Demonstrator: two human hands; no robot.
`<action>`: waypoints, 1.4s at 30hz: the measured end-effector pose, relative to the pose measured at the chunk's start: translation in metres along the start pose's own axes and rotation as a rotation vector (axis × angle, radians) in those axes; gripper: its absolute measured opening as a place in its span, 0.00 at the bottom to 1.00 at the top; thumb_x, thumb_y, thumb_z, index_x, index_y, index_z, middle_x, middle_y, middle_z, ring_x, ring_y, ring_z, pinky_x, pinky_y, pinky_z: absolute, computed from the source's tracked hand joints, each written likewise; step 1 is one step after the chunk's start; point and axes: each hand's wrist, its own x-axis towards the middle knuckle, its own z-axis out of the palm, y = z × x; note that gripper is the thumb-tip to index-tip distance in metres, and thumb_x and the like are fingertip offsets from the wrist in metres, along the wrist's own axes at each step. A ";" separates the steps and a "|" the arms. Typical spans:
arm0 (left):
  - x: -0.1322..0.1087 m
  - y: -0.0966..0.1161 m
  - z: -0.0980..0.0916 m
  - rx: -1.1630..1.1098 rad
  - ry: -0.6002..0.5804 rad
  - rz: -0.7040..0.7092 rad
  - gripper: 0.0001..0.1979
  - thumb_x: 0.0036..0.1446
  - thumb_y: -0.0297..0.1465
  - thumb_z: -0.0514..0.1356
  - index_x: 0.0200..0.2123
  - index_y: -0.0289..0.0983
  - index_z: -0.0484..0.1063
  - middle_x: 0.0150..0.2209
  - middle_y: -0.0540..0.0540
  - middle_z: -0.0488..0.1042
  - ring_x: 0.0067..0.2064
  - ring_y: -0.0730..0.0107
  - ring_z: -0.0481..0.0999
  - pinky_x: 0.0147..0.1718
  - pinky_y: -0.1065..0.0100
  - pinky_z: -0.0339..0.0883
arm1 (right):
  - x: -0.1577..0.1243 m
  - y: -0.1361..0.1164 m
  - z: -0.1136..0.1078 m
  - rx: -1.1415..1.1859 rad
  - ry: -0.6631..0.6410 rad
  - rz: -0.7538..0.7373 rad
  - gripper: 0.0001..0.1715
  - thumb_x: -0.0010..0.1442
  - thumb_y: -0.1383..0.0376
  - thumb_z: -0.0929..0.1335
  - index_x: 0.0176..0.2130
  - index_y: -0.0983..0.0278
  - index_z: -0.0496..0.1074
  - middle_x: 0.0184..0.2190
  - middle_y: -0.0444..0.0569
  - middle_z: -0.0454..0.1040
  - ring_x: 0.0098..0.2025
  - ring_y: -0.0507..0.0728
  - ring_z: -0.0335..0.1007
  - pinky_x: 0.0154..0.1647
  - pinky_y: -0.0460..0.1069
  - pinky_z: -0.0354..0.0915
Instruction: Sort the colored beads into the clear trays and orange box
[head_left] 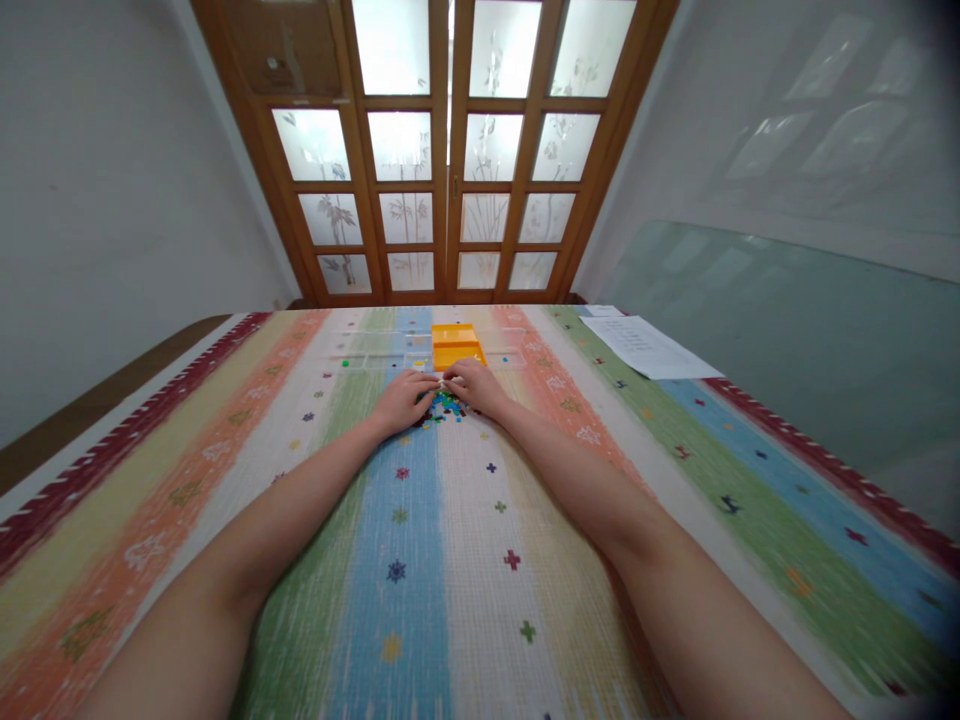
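My left hand (406,401) is at the near edge of the boxes, its fingers closed and pointing right. My right hand (478,387) faces it from the other side, with curled fingers. The fingertips of both hands nearly meet; whatever is pinched there is too small to make out. Just below and between the hands lies a pile of tiny coloured pieces (448,404), mostly blue and green with some dark and yellow ones. Behind my right hand stands an open yellow box (456,347) with a divider across it.
Clear divided plastic trays (367,361) flank the yellow box, with a green piece (345,364) and a few other bits inside. Paper sheets (649,347) lie at the far right on the striped tablecloth (472,580). Wooden glazed doors (450,200) stand beyond the table.
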 end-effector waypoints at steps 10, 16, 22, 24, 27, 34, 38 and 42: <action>-0.001 -0.002 0.003 -0.035 0.011 -0.004 0.17 0.68 0.30 0.56 0.55 0.41 0.80 0.56 0.43 0.79 0.60 0.57 0.74 0.65 0.49 0.65 | 0.001 -0.005 0.002 0.200 0.029 0.090 0.04 0.62 0.67 0.70 0.40 0.62 0.76 0.36 0.46 0.78 0.37 0.55 0.71 0.40 0.48 0.64; -0.001 -0.006 0.003 0.024 0.025 -0.092 0.13 0.66 0.30 0.57 0.47 0.41 0.82 0.53 0.43 0.80 0.57 0.57 0.75 0.62 0.51 0.66 | 0.001 -0.004 -0.003 0.192 0.151 0.171 0.06 0.61 0.66 0.67 0.39 0.62 0.75 0.34 0.46 0.77 0.35 0.55 0.71 0.40 0.49 0.64; -0.002 -0.015 0.000 0.125 0.068 -0.180 0.12 0.64 0.29 0.57 0.41 0.41 0.82 0.46 0.42 0.81 0.51 0.55 0.75 0.57 0.52 0.67 | 0.003 0.014 -0.005 0.250 0.318 0.315 0.10 0.63 0.63 0.65 0.40 0.61 0.76 0.36 0.49 0.79 0.37 0.57 0.73 0.43 0.51 0.68; -0.002 -0.016 0.000 0.144 0.070 -0.198 0.12 0.63 0.29 0.57 0.39 0.41 0.82 0.44 0.42 0.81 0.50 0.54 0.74 0.56 0.52 0.66 | 0.004 0.020 -0.004 0.284 0.358 0.368 0.11 0.63 0.62 0.65 0.41 0.61 0.76 0.37 0.49 0.80 0.38 0.58 0.74 0.44 0.52 0.69; -0.003 -0.015 -0.001 0.165 0.078 -0.220 0.12 0.63 0.29 0.57 0.38 0.41 0.82 0.43 0.41 0.81 0.48 0.54 0.74 0.54 0.53 0.66 | 0.005 0.028 -0.002 0.339 0.408 0.423 0.13 0.62 0.61 0.66 0.45 0.62 0.76 0.41 0.51 0.81 0.42 0.59 0.76 0.46 0.53 0.71; -0.002 -0.016 -0.001 0.167 0.057 -0.185 0.12 0.64 0.30 0.57 0.38 0.41 0.83 0.42 0.42 0.81 0.48 0.55 0.74 0.54 0.54 0.66 | 0.004 0.034 0.007 0.340 0.344 0.368 0.19 0.65 0.66 0.66 0.55 0.60 0.76 0.48 0.51 0.82 0.48 0.57 0.77 0.54 0.55 0.71; -0.002 -0.013 -0.002 0.175 0.020 -0.174 0.13 0.65 0.30 0.56 0.38 0.41 0.83 0.43 0.42 0.81 0.49 0.56 0.74 0.56 0.54 0.65 | 0.001 0.025 0.005 0.184 0.202 0.269 0.11 0.66 0.67 0.67 0.43 0.61 0.80 0.43 0.49 0.83 0.45 0.57 0.76 0.51 0.52 0.69; -0.002 -0.011 -0.002 0.194 -0.042 -0.155 0.14 0.67 0.32 0.56 0.40 0.41 0.84 0.43 0.43 0.81 0.50 0.56 0.74 0.56 0.56 0.65 | 0.000 0.011 0.001 0.015 0.036 0.119 0.10 0.67 0.67 0.68 0.38 0.63 0.81 0.38 0.50 0.81 0.42 0.57 0.73 0.46 0.50 0.64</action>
